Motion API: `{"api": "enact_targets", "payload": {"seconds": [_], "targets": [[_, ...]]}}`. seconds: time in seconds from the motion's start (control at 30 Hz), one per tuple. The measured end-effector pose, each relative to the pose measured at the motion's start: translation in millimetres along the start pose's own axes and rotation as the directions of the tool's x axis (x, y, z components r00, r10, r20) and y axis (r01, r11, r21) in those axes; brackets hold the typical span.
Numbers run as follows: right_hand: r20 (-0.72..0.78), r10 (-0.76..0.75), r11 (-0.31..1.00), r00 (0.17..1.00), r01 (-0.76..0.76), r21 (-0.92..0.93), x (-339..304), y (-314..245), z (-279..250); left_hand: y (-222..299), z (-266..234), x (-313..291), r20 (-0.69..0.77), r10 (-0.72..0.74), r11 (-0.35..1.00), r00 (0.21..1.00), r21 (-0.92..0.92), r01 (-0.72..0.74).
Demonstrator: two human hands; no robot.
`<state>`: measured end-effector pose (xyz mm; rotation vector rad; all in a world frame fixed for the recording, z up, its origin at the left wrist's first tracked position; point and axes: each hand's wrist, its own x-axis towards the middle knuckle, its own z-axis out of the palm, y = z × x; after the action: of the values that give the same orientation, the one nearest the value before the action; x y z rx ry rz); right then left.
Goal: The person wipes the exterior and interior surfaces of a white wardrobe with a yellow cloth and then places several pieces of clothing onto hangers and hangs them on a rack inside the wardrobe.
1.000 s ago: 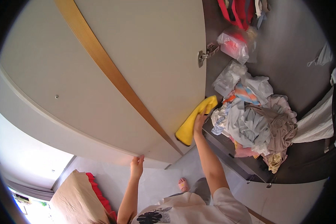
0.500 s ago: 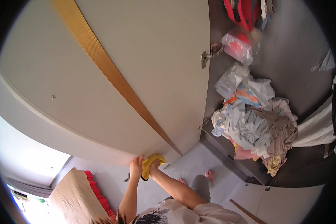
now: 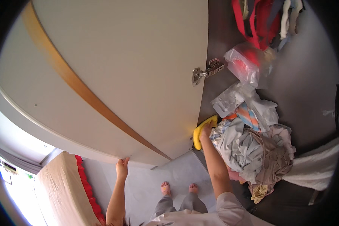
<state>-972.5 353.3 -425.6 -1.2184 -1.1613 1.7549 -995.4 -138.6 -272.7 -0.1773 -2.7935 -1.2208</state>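
Observation:
With its fingers closed on the lower edge of a large beige wardrobe door (image 3: 139, 75), my left hand (image 3: 122, 167) grips the panel. My right hand (image 3: 206, 135) holds a yellow cloth (image 3: 200, 137) against the door's hinge side, just inside the wardrobe opening. The cloth covers part of that hand's fingers. Right beside it lies a heap of crumpled clothes (image 3: 241, 145), grey, brown and pale. Above the cloth, a metal hinge (image 3: 204, 75) joins the door to the dark cabinet wall.
Clear plastic bags (image 3: 245, 67) and red straps (image 3: 254, 22) are inside the wardrobe above the heap. A white cloth (image 3: 314, 164) lies at the right. A bed with a beige cover (image 3: 60, 184) and red frill stands at lower left. My feet (image 3: 165, 188) are on the grey floor.
My right hand has carried the yellow cloth from the door's lower edge, beside my left hand, to the hinge side at the right. My left hand stays on the door edge.

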Motion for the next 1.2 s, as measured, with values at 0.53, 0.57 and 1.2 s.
{"api": "enact_targets", "payload": {"seconds": [0.53,0.57,1.2], "targets": [[0.125,0.391,0.920,0.912,-0.383,-0.086,-155.7,160.2,43.0,4.0,3.1,-16.8,-0.089,-0.164,0.982,0.982,-0.105,0.155],[0.251,0.401,0.887,0.881,-0.442,0.134,-188.2,179.1,55.2,5.4,0.0,-17.1,-0.097,-0.163,0.984,0.982,-0.089,0.154],[0.147,0.336,0.892,0.930,-0.365,0.268,-243.9,26.4,88.9,1.1,-26.2,12.4,0.164,0.125,0.978,0.979,0.148,-0.150]]}}
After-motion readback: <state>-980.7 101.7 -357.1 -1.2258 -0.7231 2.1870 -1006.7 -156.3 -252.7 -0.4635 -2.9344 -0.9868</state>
